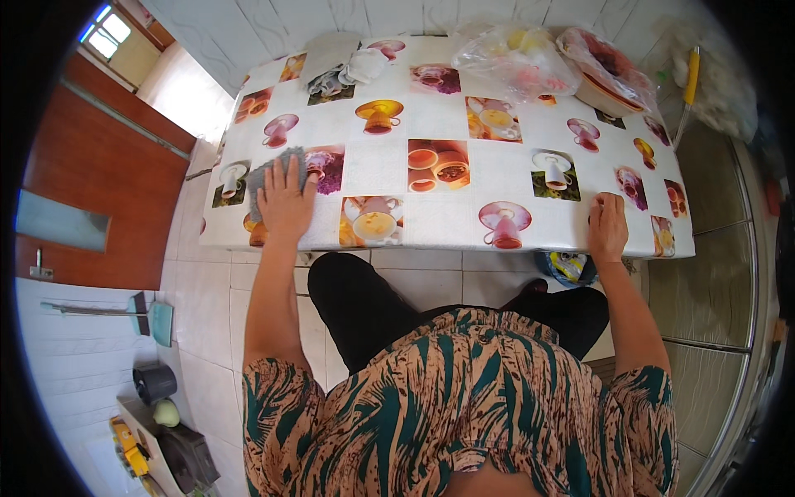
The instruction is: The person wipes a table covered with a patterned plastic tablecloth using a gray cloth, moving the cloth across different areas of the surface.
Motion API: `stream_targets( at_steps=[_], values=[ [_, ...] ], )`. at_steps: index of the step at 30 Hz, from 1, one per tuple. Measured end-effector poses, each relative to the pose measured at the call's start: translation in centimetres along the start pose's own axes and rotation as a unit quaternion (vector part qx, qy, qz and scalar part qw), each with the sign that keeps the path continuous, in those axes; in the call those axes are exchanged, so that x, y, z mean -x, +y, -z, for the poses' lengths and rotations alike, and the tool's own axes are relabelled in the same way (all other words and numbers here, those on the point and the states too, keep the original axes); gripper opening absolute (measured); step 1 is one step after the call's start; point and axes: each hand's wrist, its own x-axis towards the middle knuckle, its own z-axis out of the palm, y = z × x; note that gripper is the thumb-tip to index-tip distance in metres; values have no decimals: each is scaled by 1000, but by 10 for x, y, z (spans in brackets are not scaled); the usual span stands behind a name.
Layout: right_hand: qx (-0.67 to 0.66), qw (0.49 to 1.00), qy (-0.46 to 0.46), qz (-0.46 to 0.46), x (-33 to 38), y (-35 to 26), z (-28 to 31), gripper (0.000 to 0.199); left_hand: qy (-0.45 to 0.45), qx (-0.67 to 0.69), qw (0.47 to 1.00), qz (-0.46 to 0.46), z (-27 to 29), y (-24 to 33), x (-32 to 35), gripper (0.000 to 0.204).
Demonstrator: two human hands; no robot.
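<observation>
My left hand (286, 199) lies flat on a grey cloth (291, 156) near the left front of the table, its fingers spread and pressing the cloth down. Part of the cloth is hidden beneath the palm. Under it is a white plastic tablecloth (377, 170) printed with cups and bowls. At the right front edge, my right hand (609, 228) rests on the tablecloth with its fingers curled in. The palm is turned out of sight, and no object shows at the fingers.
A clear plastic bag (517, 62) and a bowl in plastic wrapping (609, 79) stand at the back right. Crumpled pale cloth (360, 68) lies at the back left. Below the right edge is a bucket (567, 269). A brown door (108, 174) is to the left.
</observation>
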Motion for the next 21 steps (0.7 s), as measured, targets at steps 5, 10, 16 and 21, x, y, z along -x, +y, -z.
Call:
stream_targets(
  at_steps=[5, 10, 16, 21],
  values=[
    [6, 997, -66, -26, 1, -22, 11, 21, 10, 64, 981, -180, 12, 95, 43, 64],
    [-34, 993, 19, 107, 4, -64, -3, 25, -34, 184, 922, -338, 23, 195, 73, 61],
    [-41, 996, 38, 65, 11, -87, -18, 24, -48, 215, 892, -395, -3, 268, 37, 54],
    [-6, 998, 19, 54, 11, -79, -19, 23, -62, 183, 922, -335, -14, 281, -37, 56]
  ],
)
